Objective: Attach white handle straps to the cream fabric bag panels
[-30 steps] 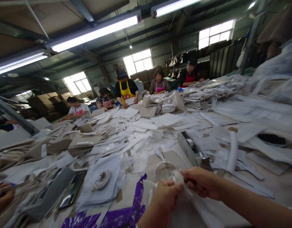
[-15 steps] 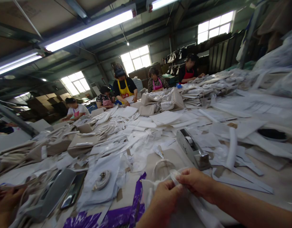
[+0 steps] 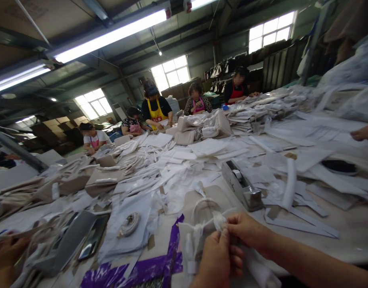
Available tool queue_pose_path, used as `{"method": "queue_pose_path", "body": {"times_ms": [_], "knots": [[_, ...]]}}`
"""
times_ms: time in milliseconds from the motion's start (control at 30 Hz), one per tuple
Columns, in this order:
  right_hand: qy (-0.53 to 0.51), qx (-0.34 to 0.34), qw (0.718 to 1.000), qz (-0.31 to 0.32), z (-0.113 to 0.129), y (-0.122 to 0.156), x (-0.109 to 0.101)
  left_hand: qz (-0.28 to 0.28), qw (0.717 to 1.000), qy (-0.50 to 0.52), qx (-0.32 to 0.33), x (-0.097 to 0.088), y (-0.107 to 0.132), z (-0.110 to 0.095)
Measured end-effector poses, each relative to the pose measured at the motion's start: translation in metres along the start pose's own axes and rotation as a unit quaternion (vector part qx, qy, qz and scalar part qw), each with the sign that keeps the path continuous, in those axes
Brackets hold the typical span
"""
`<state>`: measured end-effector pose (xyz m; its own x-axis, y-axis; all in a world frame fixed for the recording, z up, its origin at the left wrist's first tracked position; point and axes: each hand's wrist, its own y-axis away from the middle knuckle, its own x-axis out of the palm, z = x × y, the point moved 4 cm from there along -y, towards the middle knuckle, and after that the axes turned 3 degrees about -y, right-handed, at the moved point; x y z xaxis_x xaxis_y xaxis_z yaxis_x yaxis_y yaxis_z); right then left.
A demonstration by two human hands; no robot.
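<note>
Fingers of my left hand and right hand pinched nearly closed on white wrap, nearer me than the tape dispenser and left of it; exact grip's hard to see. Counter beyond the dispenser: buried in white sheets. Past those, co-workers, bright windows.

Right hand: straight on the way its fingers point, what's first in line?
The white wrap, right at the fingertips; the right hand seems to be pinching it. What lies behind is unclear in depth.
</note>
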<state>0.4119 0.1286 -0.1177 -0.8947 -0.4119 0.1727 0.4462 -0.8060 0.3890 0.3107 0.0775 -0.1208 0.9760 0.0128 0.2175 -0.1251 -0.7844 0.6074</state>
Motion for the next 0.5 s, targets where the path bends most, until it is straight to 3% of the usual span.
{"method": "queue_pose_path", "body": {"times_ms": [133, 267, 333, 400, 500], "knots": [[0.09, -0.041, 0.995, -0.01, 0.011, 0.009, -0.011, -0.002, 0.996, -0.066, 0.051, -0.001, 0.001, 0.003], [0.235, -0.151, 0.954, -0.113, 0.014, 0.032, -0.037, -0.011, 0.991, -0.114, 0.072, -0.008, 0.003, -0.002], [0.246, -0.138, 0.943, -0.174, -0.005, 0.047, -0.051, -0.016, 0.987, -0.136, 0.085, -0.011, 0.003, -0.003], [0.212, -0.095, 0.951, -0.205, -0.033, 0.063, -0.06, -0.02, 0.984, -0.15, 0.095, -0.014, 0.002, -0.002], [0.136, -0.014, 0.975, -0.174, -0.074, 0.084, -0.058, -0.016, 0.98, -0.165, 0.109, -0.016, 0.001, -0.003]]}}
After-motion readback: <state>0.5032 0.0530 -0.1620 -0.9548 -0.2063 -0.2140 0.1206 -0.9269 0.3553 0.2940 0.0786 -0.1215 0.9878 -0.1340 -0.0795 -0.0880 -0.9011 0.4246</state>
